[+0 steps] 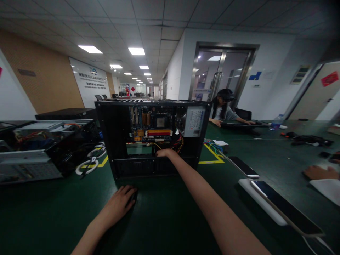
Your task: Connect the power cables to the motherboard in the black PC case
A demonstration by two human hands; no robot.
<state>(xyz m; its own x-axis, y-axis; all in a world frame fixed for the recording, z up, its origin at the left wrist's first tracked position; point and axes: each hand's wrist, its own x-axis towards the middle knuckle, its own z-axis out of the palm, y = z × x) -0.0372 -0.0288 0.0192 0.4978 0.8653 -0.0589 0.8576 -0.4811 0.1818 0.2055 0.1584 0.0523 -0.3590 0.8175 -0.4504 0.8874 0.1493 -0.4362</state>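
An open black computer case (117, 166) stands upright on the green table in front of me. Inside, a motherboard (154, 122) with a red and a yellow slot is at the top, and a power supply (193, 121) fills the upper right corner. My right hand (164, 153) reaches into the lower opening, fingers curled near a dark block and a thin yellow cable (155, 144); what it grips is hidden. On the table before the case, my left hand (122, 201) curls over a small dark object that I cannot make out.
Another opened computer case (34, 163) lies at left, with a coiled white cable (87, 167) beside it. Phones (243, 166) and a white box (261, 202) lie at right. A person (224, 109) sits across the table; another person's hand (320, 173) rests at far right.
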